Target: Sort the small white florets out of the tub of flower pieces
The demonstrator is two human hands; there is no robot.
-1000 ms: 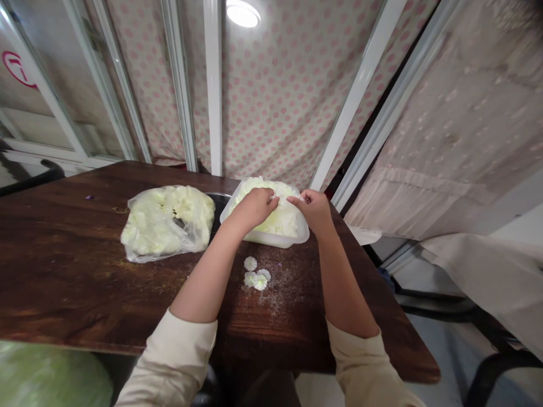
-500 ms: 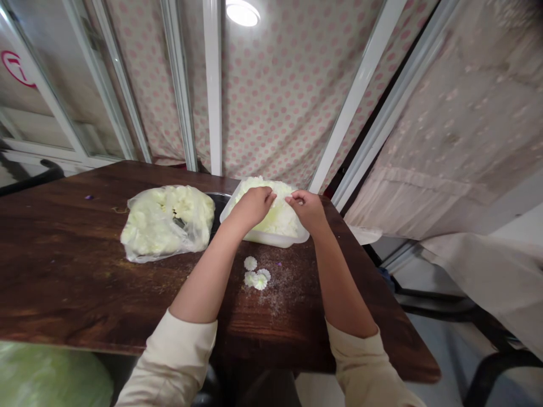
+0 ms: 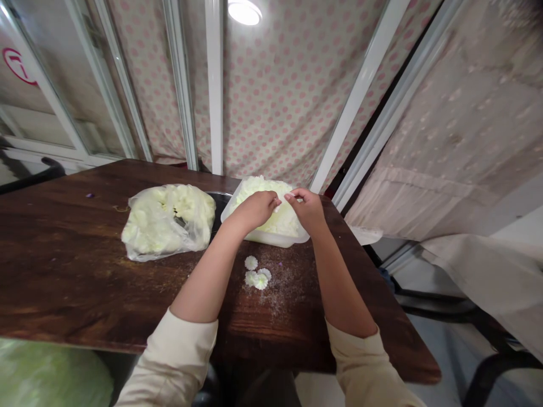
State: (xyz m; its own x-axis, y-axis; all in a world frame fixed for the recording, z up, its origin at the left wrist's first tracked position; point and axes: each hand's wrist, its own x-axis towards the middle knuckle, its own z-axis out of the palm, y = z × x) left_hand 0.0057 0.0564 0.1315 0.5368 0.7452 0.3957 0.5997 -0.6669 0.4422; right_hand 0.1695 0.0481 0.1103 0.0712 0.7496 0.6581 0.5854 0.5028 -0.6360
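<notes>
A dark brown wooden table (image 3: 63, 265) with a worn, streaked grain fills the lower left of the view, and a dusting of pale crumbs (image 3: 282, 285) is scattered on it near the front. Behind the table, white window frames (image 3: 214, 85) are seen against a cloth with pink dots (image 3: 275, 96), a round ceiling lamp (image 3: 244, 11) is lit above, and a beige curtain (image 3: 462, 130) hangs at the right.

At the far edge of the table a white plastic tub (image 3: 271, 236) is set, heaped with pale yellow-white flowers (image 3: 258, 185). Both hands are held over the heap: the left hand (image 3: 254, 209) and the right hand (image 3: 309, 209) are brought close together, fingertips curled inward and nearly meeting. A small whitish piece (image 3: 278, 205) seems to be pinched between them, but which hand grips it cannot be told.

Just beside the tub to the left, a clear plastic bag (image 3: 167, 221) of the same flowers is laid. Three loose blossoms (image 3: 255, 273) lie on the table between the forearms, just in front of the tub.

A dark round vessel (image 3: 218, 203) between bag and tub is mostly hidden. A green blurred mass (image 3: 51, 376) is cut off at the lower left corner.
</notes>
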